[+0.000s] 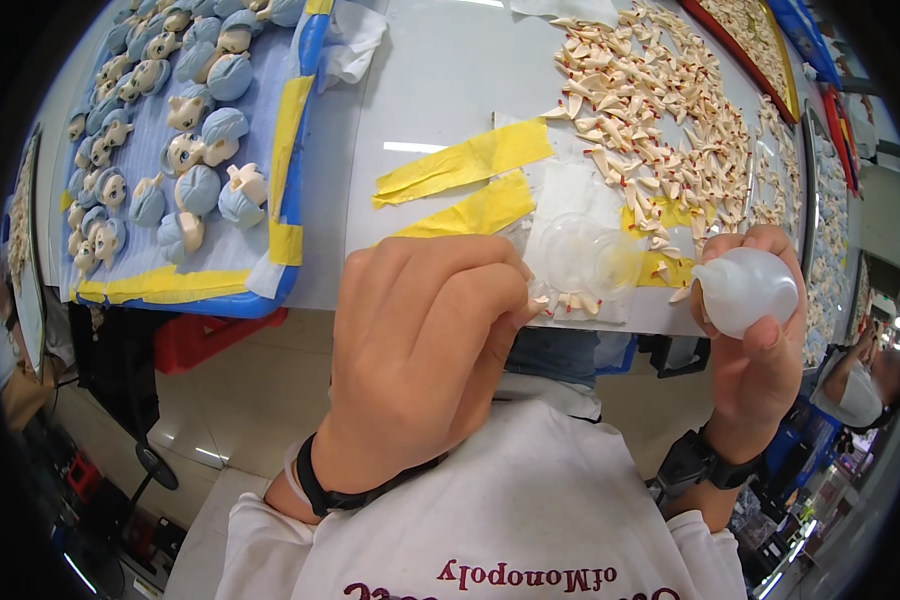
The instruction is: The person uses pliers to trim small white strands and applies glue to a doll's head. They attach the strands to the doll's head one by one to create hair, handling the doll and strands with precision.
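My left hand point(420, 340) is closed in a pinch at the near edge of the white table. At its fingertips shows a small cream piece point(538, 303), mostly covered by the fingers. My right hand point(765, 350) is wrapped round a translucent white squeeze bottle point(750, 292), its narrow tip pointing left. Between the hands stands a clear round dish point(573, 250) on white paper. Several small cream pieces with red tips point(582, 303) lie just in front of it, beside the left fingertips.
Small cream pieces with red tips point(660, 110) are heaped across the table's far right. Yellow tape strips point(460, 160) lie left of the paper. At far left, a blue tray point(292, 200) edged with yellow tape holds doll heads with blue hair point(198, 188). Another person point(860, 385) is at right.
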The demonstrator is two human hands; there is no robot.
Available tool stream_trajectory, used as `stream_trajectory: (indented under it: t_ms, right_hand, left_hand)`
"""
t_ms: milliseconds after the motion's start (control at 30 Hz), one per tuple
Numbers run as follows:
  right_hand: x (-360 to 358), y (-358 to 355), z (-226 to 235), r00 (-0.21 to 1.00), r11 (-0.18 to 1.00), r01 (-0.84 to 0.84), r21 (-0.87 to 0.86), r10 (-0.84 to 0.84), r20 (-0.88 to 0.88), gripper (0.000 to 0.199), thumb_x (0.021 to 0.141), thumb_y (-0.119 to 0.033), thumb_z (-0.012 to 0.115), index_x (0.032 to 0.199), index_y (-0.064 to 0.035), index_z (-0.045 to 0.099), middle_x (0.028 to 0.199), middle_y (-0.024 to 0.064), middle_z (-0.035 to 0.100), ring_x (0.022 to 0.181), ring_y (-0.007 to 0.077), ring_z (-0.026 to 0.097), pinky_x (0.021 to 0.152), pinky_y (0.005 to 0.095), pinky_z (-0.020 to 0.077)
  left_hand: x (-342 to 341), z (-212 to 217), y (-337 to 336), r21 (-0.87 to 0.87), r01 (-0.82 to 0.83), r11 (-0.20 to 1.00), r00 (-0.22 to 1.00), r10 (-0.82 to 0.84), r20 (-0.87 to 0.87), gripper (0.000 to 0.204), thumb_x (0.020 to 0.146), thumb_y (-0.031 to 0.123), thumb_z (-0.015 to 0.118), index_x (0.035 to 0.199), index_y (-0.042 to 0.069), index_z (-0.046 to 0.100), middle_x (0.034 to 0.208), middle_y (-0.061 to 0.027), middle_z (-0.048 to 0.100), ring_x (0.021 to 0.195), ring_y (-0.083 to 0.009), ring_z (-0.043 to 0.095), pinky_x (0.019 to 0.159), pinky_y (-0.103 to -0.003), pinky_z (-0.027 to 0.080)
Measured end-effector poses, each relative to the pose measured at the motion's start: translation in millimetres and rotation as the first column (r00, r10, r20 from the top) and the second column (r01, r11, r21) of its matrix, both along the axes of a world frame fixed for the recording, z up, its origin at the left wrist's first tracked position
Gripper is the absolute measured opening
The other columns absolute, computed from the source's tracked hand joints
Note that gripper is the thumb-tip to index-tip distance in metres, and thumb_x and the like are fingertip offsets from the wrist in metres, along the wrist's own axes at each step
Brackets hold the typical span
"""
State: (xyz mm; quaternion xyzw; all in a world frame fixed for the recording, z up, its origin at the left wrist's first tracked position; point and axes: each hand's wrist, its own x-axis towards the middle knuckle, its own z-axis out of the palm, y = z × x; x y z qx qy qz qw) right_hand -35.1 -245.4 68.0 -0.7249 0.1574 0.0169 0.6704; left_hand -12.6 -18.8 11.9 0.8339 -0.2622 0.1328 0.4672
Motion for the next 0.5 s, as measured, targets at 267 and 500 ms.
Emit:
stream_trajectory:
  t_ms: [267, 500]
  right_hand:
    - [-0.2, -1.0, 0.8, 1.000, 1.000, -0.016, 0.027, 0.016, -0.004, 0.079, 0.060, -0.050, 0.082, 0.110, -0.0039, 0.043, 0.098, 0.0113, 0.054, 0.070, 0.0114, 0.052, 0.054, 0.0194, 0.0394]
    - [-0.3, -0.9, -0.7, 1.000, 0.998, -0.023, 0.060, 0.022, 0.015, 0.077, 0.061, -0.048, 0.083, 0.110, -0.0043, 0.043, 0.098, 0.0110, 0.054, 0.068, 0.0116, 0.051, 0.054, 0.0194, 0.0393]
  left_hand:
    - [-4.8, 3.1, -4.0, -0.100, -0.100, 0.990, 0.986, 0.085, -0.144, 0.027, 0.068, -0.009, 0.065, 0.088, 0.006, 0.055, 0.086, -0.0041, 0.062, 0.069, -0.0214, 0.054, 0.064, -0.031, 0.036]
    - [-1.3, 2.3, -2.7, -0.101, -0.159, 0.982, 0.981, 0.145, -0.129, 0.029, 0.066, -0.008, 0.066, 0.090, 0.006, 0.059, 0.084, -0.0032, 0.061, 0.067, -0.0215, 0.053, 0.061, -0.032, 0.035]
